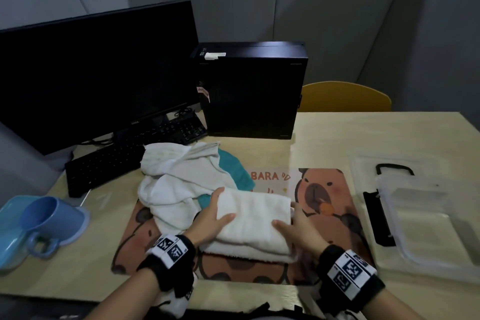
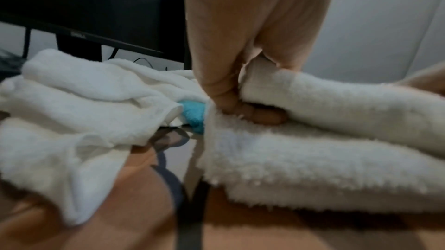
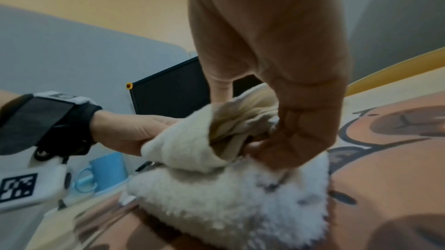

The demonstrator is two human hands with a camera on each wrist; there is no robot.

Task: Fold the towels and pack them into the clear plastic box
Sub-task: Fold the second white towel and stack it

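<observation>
The left hand (image 1: pixel 213 218) and right hand (image 1: pixel 298 234) each have a grip clamped on the folded white towel (image 1: pixel 255 218).

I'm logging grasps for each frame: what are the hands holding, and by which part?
Both hold the folded white towel by its upper folded layer: the left hand grips the left end, the right hand the right end.

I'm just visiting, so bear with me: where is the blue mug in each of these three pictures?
Head view: the blue mug lies tipped on a blue tray at the far left of the table.
Left wrist view: not in it.
Right wrist view: low left, small, behind the left hand.
Shared landmark: the folded white towel that both hands hold shows in every view.
</observation>
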